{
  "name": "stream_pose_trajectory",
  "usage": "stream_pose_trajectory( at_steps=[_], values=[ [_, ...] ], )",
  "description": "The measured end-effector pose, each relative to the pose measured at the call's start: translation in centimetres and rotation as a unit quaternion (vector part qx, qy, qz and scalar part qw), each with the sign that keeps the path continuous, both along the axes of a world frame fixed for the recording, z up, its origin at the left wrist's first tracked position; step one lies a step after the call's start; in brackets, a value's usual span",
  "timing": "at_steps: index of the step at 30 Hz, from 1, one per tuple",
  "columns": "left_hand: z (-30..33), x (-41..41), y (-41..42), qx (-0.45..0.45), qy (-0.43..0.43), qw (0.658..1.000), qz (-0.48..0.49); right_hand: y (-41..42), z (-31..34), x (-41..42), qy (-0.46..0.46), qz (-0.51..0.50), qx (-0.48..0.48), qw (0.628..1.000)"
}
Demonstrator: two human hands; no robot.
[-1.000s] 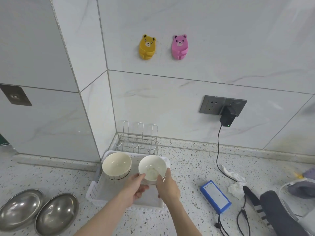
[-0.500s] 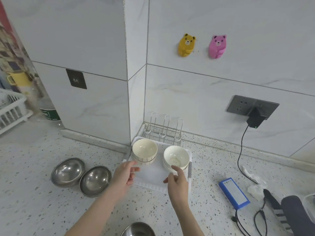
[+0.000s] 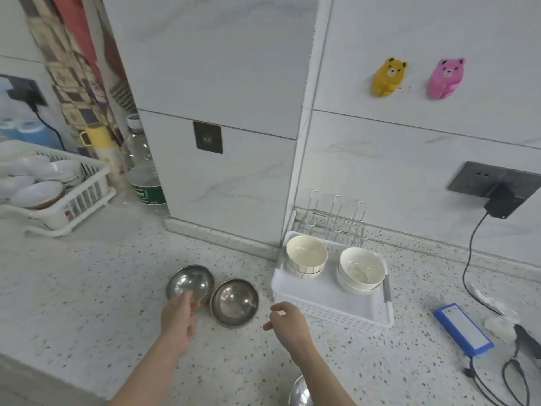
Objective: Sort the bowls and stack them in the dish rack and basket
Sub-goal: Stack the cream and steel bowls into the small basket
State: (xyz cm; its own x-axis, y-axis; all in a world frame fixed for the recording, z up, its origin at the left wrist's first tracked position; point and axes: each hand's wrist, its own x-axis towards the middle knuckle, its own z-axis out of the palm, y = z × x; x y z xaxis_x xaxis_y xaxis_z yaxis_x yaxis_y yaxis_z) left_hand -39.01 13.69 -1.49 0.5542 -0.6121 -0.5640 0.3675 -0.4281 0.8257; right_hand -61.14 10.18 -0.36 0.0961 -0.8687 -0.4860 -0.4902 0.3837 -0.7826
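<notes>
Two steel bowls sit side by side on the speckled counter: the left steel bowl [image 3: 188,281] and the right steel bowl [image 3: 234,301]. My left hand [image 3: 178,316] reaches over the near rim of the left one with fingers extended, holding nothing. My right hand [image 3: 288,320] hovers empty between the right steel bowl and the white basket [image 3: 328,310], fingers loosely curled. In the basket stand a cream bowl stack [image 3: 306,257] and a white bowl stack [image 3: 361,269]. A third steel bowl [image 3: 298,392] peeks in at the bottom edge. A white dish rack [image 3: 73,200] at far left holds several white bowls.
A wire rack [image 3: 333,218] stands behind the basket in the wall corner. A plastic bottle [image 3: 143,171] and yellow cup [image 3: 98,139] stand left of the pillar. A blue device [image 3: 462,328], cables and a wall charger [image 3: 500,203] lie at right.
Both hands have left the white bowl in the basket and moved left and toward me. My view has swung left, bringing the dish rack into sight. The left hand now reaches the left steel bowl.
</notes>
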Motion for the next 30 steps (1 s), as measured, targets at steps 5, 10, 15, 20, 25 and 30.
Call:
stream_pose_trajectory(
  at_steps=[5,10,15,20,25,30],
  values=[
    [-1.1,4.3,0.7,0.019,-0.066,0.998,0.010,0.5,-1.4,3.9,0.036,0.000,0.047,0.998],
    [-2.7,7.5,0.4,0.067,-0.083,0.994,-0.030,0.5,-2.7,6.3,0.064,-0.043,0.043,0.996],
    [-3.5,9.2,-0.6,0.080,-0.096,0.982,-0.143,0.7,-3.0,7.8,0.078,-0.077,0.032,0.993],
    [-3.5,9.3,-1.3,0.072,-0.111,0.971,-0.198,0.9,-3.0,8.3,0.074,-0.113,0.028,0.990],
    [-2.7,9.6,-1.4,0.049,-0.121,0.967,-0.220,0.9,-1.9,8.5,0.053,-0.145,0.017,0.988],
    [-1.6,9.3,-2.0,0.026,-0.103,0.976,-0.190,0.6,0.1,7.5,0.034,-0.166,-0.027,0.985]
  ],
)
